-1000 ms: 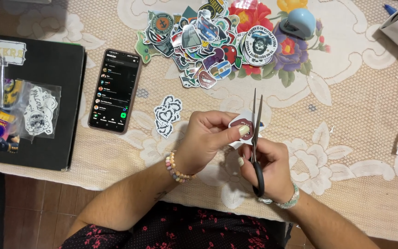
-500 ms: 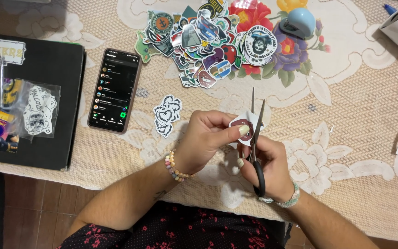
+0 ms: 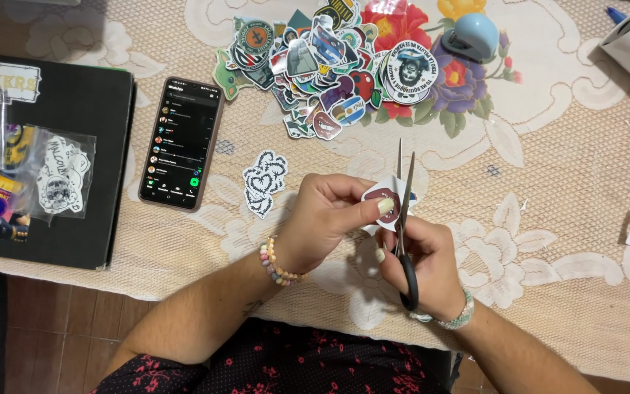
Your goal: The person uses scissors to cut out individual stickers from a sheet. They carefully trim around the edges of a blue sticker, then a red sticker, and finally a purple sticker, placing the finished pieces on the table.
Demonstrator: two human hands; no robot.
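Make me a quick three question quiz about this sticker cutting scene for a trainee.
1. True or false: the right hand holds the scissors.
2. What does the left hand pinch? A) the phone B) a sticker C) a pen
3. Fill in: the phone lies between the black folder and the ____ of cut stickers.

Key: 1 true. 2 B, the sticker at the blades. 3 pile.

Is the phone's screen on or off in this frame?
On. The phone lies face up on the lace tablecloth, left of the left hand; its dark screen shows a lit list of rows and a green button.
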